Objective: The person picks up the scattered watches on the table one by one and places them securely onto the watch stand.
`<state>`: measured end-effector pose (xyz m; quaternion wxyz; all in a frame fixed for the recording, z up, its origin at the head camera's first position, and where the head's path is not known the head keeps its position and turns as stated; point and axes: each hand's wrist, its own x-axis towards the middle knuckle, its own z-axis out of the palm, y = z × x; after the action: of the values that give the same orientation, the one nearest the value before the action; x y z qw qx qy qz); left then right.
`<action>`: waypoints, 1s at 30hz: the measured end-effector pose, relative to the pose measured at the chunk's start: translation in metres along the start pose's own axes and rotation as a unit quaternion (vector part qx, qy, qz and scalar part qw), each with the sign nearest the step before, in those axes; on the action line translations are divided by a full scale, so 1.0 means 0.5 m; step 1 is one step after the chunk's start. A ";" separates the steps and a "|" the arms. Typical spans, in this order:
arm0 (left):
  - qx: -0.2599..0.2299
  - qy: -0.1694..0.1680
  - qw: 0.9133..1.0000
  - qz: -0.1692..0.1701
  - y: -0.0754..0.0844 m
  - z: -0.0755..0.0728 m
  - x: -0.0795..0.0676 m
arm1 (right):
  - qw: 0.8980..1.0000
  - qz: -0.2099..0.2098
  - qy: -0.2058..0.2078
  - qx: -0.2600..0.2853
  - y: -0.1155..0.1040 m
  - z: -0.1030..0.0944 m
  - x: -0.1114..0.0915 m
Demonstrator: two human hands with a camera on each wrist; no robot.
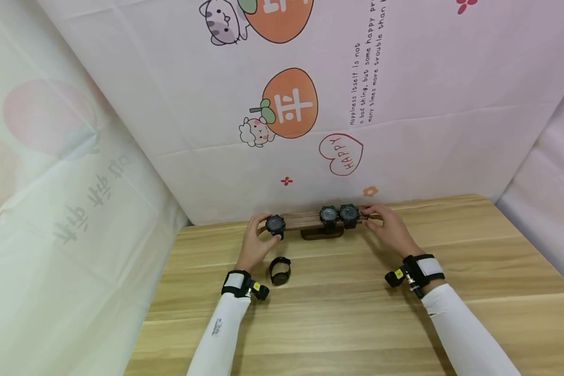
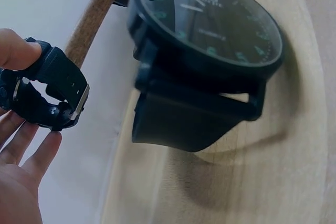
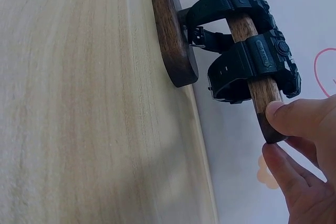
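Note:
My left hand (image 1: 254, 246) grips a black watch (image 1: 275, 224) by its strap, thumb on one side and fingers on the other. The watch is right at the left end of the dark wooden bar (image 1: 302, 221) of a watch stand; in the left wrist view its closed strap loop (image 2: 68, 80) overlaps the bar end. At the bar's other end, my right hand (image 1: 391, 230) pinches the wooden tip between thumb and fingers. Two black watches (image 3: 257, 59) hang side by side round the bar, close to the right thumb.
Another black watch (image 1: 280, 271) lies on the wooden table (image 1: 329, 313), just right of my left wrist, its strap looped. The stand's oval base (image 1: 321, 234) is near the table's back edge. Behind it hangs a printed white cloth (image 1: 192, 172).

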<state>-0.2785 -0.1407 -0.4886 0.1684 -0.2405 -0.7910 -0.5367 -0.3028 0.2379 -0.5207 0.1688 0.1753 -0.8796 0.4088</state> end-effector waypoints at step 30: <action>0.009 -0.021 1.000 -0.010 -0.034 0.013 0.016 | 1.000 -0.010 0.013 0.005 0.002 0.001 0.001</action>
<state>-0.2946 -0.1381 -0.4999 0.1485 -0.2419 -0.8016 -0.5261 -0.3038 0.2384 -0.5215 0.1836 0.1793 -0.8735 0.4137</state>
